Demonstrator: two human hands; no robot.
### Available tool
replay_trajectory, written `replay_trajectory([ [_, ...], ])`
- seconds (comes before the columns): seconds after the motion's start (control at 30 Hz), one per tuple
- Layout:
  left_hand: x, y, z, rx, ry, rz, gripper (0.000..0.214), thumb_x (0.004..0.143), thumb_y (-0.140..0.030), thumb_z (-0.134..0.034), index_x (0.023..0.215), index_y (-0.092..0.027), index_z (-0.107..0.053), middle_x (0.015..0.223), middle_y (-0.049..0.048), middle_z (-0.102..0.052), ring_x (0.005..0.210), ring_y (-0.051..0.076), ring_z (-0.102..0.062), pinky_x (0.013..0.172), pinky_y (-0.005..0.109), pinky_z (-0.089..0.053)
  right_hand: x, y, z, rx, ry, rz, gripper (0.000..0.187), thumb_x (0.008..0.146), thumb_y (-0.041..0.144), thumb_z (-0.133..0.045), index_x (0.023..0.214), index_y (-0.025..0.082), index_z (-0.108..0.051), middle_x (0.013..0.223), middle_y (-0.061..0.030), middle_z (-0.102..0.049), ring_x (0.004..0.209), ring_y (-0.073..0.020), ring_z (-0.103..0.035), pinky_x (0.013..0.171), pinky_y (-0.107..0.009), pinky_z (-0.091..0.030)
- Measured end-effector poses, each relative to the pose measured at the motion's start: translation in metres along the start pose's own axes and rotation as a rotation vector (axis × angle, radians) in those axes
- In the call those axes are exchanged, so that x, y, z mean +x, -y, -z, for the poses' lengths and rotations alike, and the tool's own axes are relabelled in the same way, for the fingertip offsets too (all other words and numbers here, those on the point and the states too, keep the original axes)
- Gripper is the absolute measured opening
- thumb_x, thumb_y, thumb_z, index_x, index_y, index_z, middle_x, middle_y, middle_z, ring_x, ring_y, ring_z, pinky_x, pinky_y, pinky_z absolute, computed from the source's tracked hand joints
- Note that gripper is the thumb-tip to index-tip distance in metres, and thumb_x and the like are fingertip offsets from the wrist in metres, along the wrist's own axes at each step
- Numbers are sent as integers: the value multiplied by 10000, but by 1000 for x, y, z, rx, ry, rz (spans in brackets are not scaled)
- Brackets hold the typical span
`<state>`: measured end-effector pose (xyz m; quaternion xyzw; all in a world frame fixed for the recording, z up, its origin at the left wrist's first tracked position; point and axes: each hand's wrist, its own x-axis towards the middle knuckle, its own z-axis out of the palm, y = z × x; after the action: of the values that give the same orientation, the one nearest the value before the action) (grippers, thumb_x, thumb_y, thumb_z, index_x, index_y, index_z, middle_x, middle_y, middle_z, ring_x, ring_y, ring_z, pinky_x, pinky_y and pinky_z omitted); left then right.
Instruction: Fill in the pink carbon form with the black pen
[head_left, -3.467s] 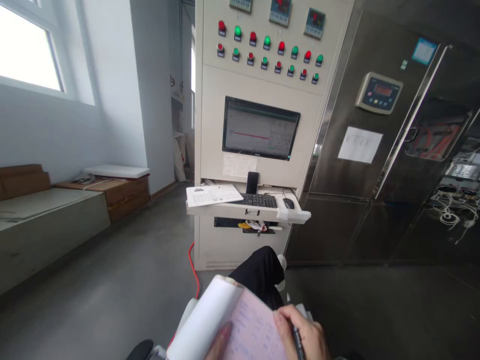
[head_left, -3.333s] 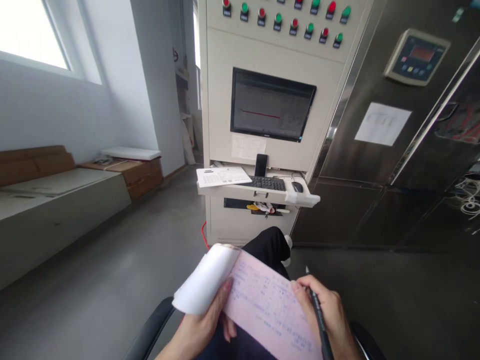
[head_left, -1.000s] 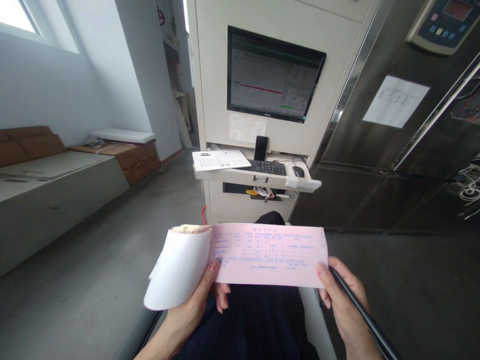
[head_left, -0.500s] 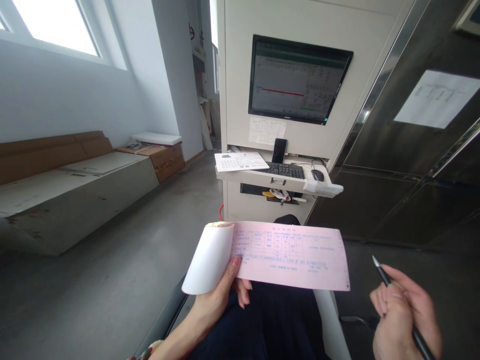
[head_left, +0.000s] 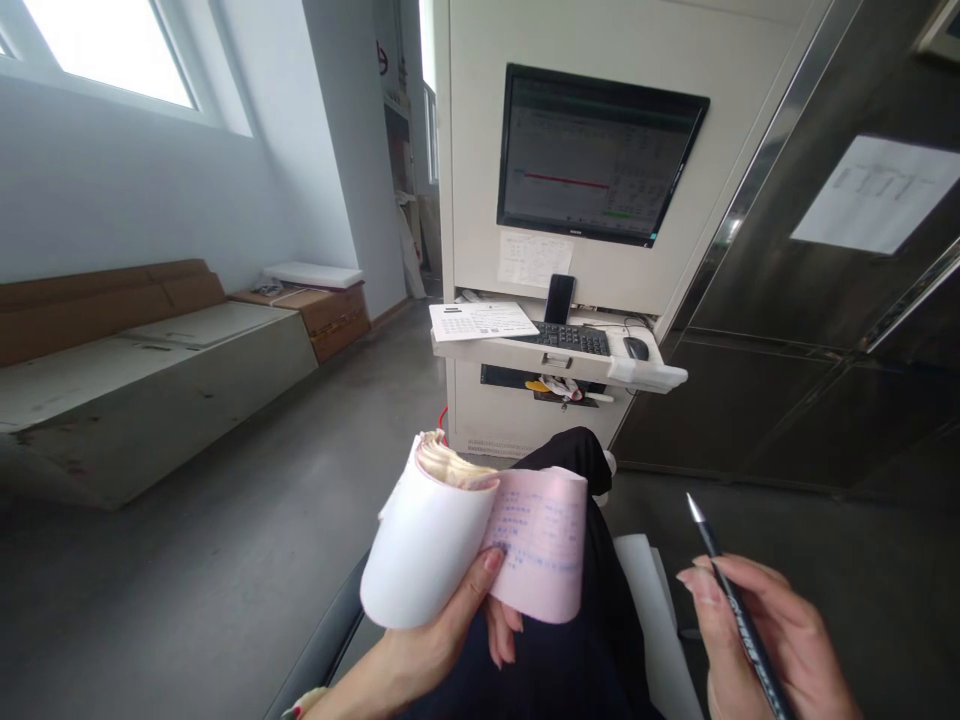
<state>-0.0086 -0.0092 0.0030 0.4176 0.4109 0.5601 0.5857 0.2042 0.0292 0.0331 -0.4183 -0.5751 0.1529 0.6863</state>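
Note:
My left hand [head_left: 457, 625] is closed round a pad of forms [head_left: 450, 535], thumb on the pink top sheet, with the white pages rolled back to the left. The pink sheet curls over above my lap in dark trousers [head_left: 559, 640]. To the right, my right hand [head_left: 765, 640] grips a dark pen [head_left: 731, 605], tip pointing up and away from the pad. The two hands are apart.
Ahead stands a beige control cabinet with a lit monitor [head_left: 596, 155] and a pull-out shelf [head_left: 559, 350] carrying a keyboard, mouse, phone and printed sheet. Steel cabinet doors [head_left: 825, 300] fill the right. Flat cardboard boxes [head_left: 135, 350] lie along the left wall on grey floor.
The pink sheet, held flat and wide before, has curled over on the pad. My right hand has let go of its edge and moved right with the pen.

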Motion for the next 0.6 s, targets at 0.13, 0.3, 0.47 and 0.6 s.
replay_trajectory([
  [0.13, 9, 10, 1, 32, -65, -40, 524, 868, -613, -586, 657, -146, -691, 516, 65, -633, 456, 143, -585, 485, 199, -489, 1, -3, 4, -24, -44, 44, 188, 854, 301, -695, 991, 188, -633, 951, -67, -671, 775, -203, -667, 688, -335, -554],
  [0.3, 22, 22, 11, -12, -199, -46, 543, 797, -650, -651, 632, -134, -686, 498, 77, -625, 418, 148, -569, 435, 206, -464, -1, 5, 4, 18, 25, -63, 196, 902, 345, -618, 1043, 210, -631, 975, -57, -693, 897, -213, -667, 791, -326, -513],
  [0.47, 18, 17, 5, 12, -135, -44, 536, 831, -631, -624, 654, -130, -692, 524, 76, -638, 459, 157, -598, 480, 213, -494, -17, 18, -6, 9, 156, -213, 252, 920, 422, -562, 1058, 221, -624, 986, -64, -725, 959, -229, -683, 761, -297, -520],
  [0.6, 15, 21, 1, -22, -98, -73, 534, 873, -605, -587, 660, -126, -692, 508, 68, -629, 443, 155, -588, 463, 220, -484, -32, 20, -18, 75, 288, -206, 261, 927, 438, -547, 1055, 223, -623, 1008, -61, -727, 957, -221, -693, 777, -287, -545],
])
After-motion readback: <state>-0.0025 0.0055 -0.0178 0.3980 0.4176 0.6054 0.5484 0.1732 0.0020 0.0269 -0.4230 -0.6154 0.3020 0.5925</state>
